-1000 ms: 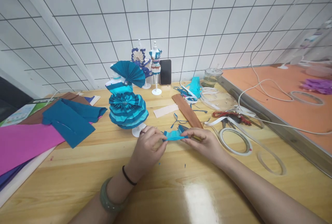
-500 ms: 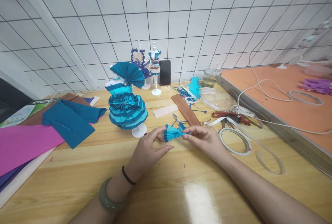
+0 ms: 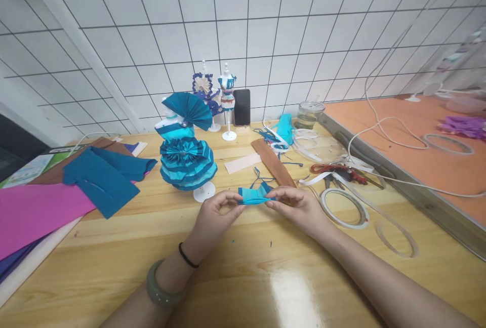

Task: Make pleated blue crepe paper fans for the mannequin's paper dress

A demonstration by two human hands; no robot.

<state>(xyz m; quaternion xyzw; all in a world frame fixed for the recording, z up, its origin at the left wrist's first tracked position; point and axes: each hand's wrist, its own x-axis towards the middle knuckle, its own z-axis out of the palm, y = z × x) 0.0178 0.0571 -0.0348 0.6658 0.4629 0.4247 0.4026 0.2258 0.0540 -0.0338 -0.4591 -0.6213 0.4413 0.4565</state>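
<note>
A small pleated strip of blue paper, light blue with darker edges, is held level above the table between both hands. My left hand pinches its left end between thumb and fingers. Its right end is pinched by my right hand. The folds lie pressed together along the near side, while part of the strip stands up behind. Just beyond my left hand stands a mini mannequin dressed in layered blue pleated paper, with a large fan at its shoulder.
Two smaller mannequins and a phone stand against the tiled wall. Coloured paper sheets lie at left. Right of my hands are a brown strip, a tape roll, scissors and a lidded cup.
My left fingers have closed on the strip's left end. The pleats, fanned out on that side before, are now gathered flat together. My right hand keeps its pinch.
</note>
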